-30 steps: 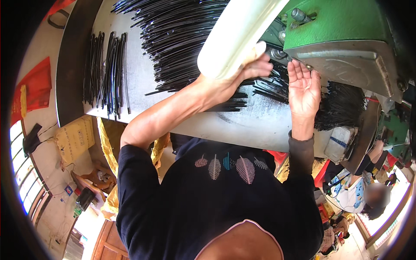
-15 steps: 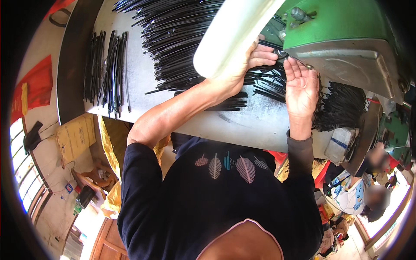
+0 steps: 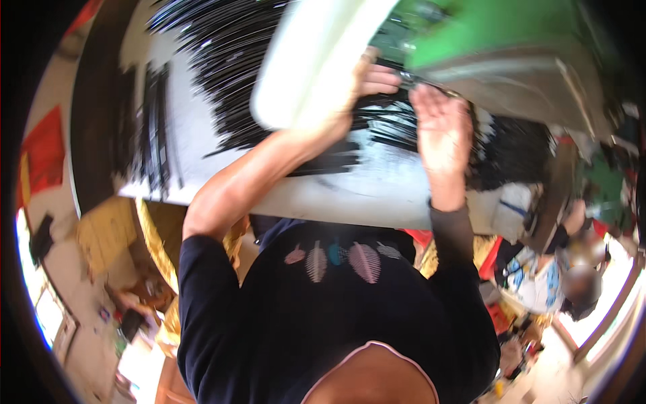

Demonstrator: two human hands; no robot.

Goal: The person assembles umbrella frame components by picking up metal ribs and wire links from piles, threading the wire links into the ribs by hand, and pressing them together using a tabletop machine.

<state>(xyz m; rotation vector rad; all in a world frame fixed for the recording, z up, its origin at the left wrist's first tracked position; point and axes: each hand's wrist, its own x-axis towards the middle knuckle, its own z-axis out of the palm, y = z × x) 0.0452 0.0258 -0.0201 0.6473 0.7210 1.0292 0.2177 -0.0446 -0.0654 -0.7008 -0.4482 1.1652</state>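
My left hand is at the green machine, its upper part covered by a long white object in front of it. A dark thin strip seems to run from between its thumb and fingers toward the machine, though blur hides the detail. Close on the other side, my right hand has its palm turned up and fingers stretched out. Its fingertips are near the machine's lower edge, with no held thing visible. Below and between the hands lie loose black strips.
A large heap of black strips covers the metal table. Smaller bundles lie at left, and a dark pile at right beside a pale box. Other people appear, blurred, at far right.
The whole view has shifted and blurred, so table, machine and hands sit further left in the picture. Both hands keep nearly the same pose at the machine.
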